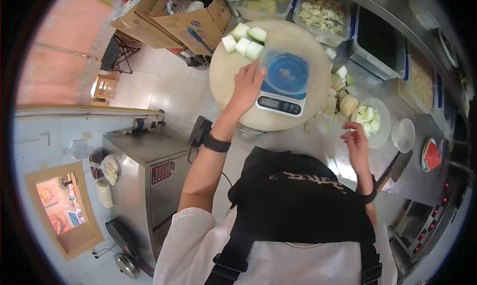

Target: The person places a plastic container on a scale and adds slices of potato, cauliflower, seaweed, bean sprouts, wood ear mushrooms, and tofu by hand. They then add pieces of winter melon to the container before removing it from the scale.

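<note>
On the round board (226,93) stands a digital scale (279,105) with a see-through plastic bowl (286,72) on its blue top. My left hand (247,85) is at the bowl's left side, its fingertips near the rim, fingers not wrapped round anything. Several pale green-white vegetable chunks (242,46) lie at the board's upper left, just above that hand. My right hand (356,142) is raised with bent, parted fingers and nothing in it, left of a clear bowl of cut pieces (368,120).
Tubs of food (323,17) line the counter's back. Vegetable pieces and a peeled round item (349,106) lie right of the board. A small clear bowl (403,136) and a knife (390,169) are further right. Cardboard boxes (186,29) stand upper left, a steel cabinet (130,150) at left.
</note>
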